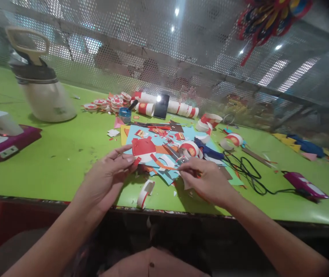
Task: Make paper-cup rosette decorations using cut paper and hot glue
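My left hand (111,173) is closed, thumb and fingers pinching a small red paper piece (137,161) over the front part of the table. Facing it, my right hand (203,177) pinches the end of a thin orange strip (164,164) that stretches left toward the red piece. Behind both hands lie a red and white paper shape (143,149), light blue sheets (134,132) and many cut scraps. Scissors (173,153) rest on the pile beside a red and white paper ring (189,148). A curled white strip (146,193) stands near the table's front edge.
On the green table (60,161) are a pump bottle (49,94), a purple power strip (17,142), a blue jar (125,115), an upright phone (161,106), a blue glue gun (209,149) and a black cable (249,171). A perforated screen (141,50) rises behind.
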`<action>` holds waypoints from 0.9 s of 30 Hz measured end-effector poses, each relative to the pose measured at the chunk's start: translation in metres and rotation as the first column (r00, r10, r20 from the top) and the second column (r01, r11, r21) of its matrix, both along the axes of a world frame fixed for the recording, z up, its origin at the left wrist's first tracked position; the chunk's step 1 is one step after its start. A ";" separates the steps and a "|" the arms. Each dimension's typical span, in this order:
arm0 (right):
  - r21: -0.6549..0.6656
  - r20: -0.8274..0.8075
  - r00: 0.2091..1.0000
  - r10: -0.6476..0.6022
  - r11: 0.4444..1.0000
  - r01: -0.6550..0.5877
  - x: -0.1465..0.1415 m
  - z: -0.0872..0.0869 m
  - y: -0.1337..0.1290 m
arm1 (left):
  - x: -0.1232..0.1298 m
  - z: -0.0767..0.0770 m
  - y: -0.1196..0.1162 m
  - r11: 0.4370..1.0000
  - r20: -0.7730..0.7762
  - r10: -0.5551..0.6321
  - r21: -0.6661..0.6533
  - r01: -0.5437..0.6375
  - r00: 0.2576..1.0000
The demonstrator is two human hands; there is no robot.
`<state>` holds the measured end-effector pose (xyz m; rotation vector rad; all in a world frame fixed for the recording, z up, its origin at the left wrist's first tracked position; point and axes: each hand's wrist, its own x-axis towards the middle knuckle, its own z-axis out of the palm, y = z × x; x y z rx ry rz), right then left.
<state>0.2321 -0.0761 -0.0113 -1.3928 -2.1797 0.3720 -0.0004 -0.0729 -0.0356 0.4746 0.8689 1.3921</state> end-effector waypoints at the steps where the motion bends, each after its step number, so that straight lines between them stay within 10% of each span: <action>1: 0.014 0.010 1.000 -0.017 1.000 0.017 -0.005 0.002 0.002 | 0.004 0.000 -0.001 0.999 0.004 0.038 0.011 -0.038 0.999; 8: 0.282 -0.185 0.964 0.193 0.950 -0.136 -0.063 -0.030 -0.049 | 0.048 -0.007 -0.005 0.783 0.160 0.532 0.281 -0.555 0.831; 20: 0.250 -0.348 0.924 0.160 0.966 -0.073 -0.077 -0.068 -0.060 | 0.065 -0.008 0.002 0.749 0.163 0.546 0.345 -0.566 0.822; 27: 0.222 -0.459 0.888 0.010 0.970 0.104 -0.068 -0.042 -0.041 | 0.059 0.001 -0.002 0.785 0.229 0.473 0.329 -0.525 0.851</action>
